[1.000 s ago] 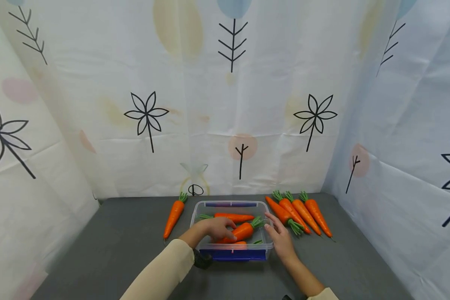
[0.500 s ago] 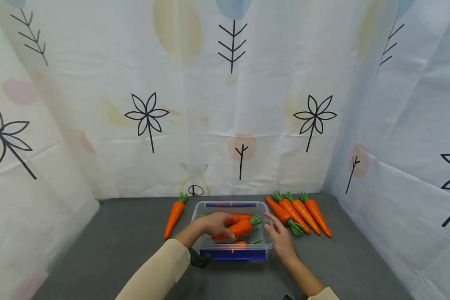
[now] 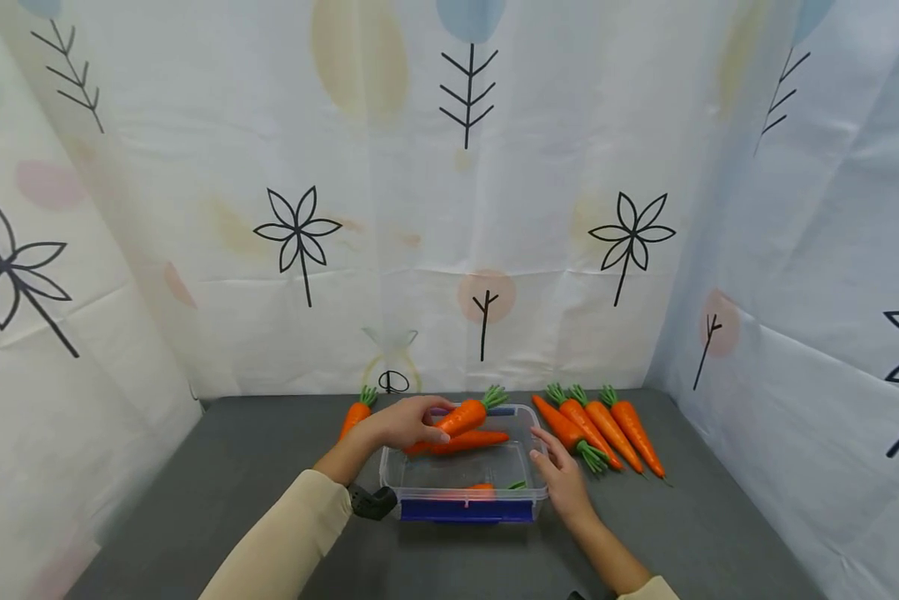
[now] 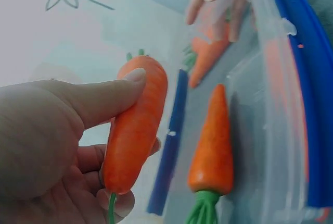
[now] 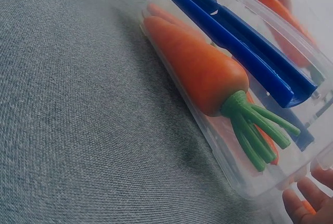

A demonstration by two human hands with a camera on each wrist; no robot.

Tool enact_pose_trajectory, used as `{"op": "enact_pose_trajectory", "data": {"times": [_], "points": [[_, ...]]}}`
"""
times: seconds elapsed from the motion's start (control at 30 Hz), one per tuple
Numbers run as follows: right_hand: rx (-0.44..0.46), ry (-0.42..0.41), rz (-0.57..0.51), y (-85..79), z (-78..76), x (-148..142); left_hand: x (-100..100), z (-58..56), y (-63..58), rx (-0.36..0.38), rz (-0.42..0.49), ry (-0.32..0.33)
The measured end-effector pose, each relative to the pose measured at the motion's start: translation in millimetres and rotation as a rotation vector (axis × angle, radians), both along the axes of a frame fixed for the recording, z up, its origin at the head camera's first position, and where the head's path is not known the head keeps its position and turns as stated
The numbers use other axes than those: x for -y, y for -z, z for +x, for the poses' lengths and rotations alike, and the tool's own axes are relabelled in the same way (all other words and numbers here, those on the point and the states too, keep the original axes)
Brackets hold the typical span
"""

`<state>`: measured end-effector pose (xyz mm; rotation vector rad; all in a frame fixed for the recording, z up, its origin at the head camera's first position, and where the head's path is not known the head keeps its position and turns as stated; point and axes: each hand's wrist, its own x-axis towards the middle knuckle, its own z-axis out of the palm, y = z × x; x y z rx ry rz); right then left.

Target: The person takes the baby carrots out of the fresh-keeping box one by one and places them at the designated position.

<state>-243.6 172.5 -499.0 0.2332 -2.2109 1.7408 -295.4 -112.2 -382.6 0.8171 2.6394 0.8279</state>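
My left hand point(image 3: 404, 422) grips a carrot point(image 3: 462, 418) with green stems, raised over the back left of a clear plastic container point(image 3: 467, 510) with blue latches. In the left wrist view the thumb presses one side of this carrot point(image 4: 138, 125) and the fingers curl behind it. Inside the container, one carrot point(image 3: 471, 441) lies crosswise towards the back. Another carrot point(image 5: 200, 70) lies along the front wall, seen through the plastic in the right wrist view. My right hand point(image 3: 564, 485) rests at the container's right rim, its fingers loosely extended.
Several carrots point(image 3: 606, 429) lie side by side on the grey table point(image 3: 269, 467), right of the container. A single carrot point(image 3: 356, 415) lies to the left, partly behind my left arm. A patterned white curtain point(image 3: 389, 208) closes off the back and sides.
My left hand has lifted the carrot from inside the container, up and towards the back left. The carrot beneath it shows more fully. The right hand has stayed at the rim.
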Motion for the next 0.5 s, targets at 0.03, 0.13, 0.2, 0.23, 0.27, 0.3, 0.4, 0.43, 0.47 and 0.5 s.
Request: {"op": "enact_pose_trajectory", "data": {"times": [0.03,0.13,0.2,0.23,0.27,0.3,0.4,0.43,0.47,0.5], "points": [[0.002,-0.003,-0.002,0.0,0.4,-0.3,2.6,-0.6,-2.0,-0.006,0.010,-0.012],[0.020,-0.008,-0.005,-15.2,11.3,3.3,10.6,-1.7,-6.5,-0.001,0.061,-0.061],[0.030,-0.007,-0.003,-25.1,18.2,5.9,16.2,-3.1,-6.7,-0.001,0.099,-0.096],[0.032,-0.011,-0.004,-29.8,21.2,7.1,18.9,-4.0,-5.9,-0.003,0.123,-0.111],[0.034,-0.012,-0.005,-34.7,24.3,8.5,21.7,-4.3,-4.9,-0.014,0.139,-0.119],[0.032,-0.014,-0.007,-34.4,24.0,8.4,24.2,-4.7,-3.6,-0.022,0.155,-0.134],[0.027,-0.019,-0.011,-34.2,23.6,8.5,31.4,-4.6,2.8,-0.042,0.202,-0.182],[0.026,-0.020,-0.010,-34.4,23.6,8.6,34.1,-4.4,6.0,-0.046,0.217,-0.201],[0.029,-0.017,-0.006,-34.7,23.7,8.6,36.8,-4.4,9.3,-0.050,0.225,-0.222],[0.032,-0.016,-0.003,-35.2,23.9,8.7,39.4,-4.8,13.0,-0.052,0.236,-0.249]]}}
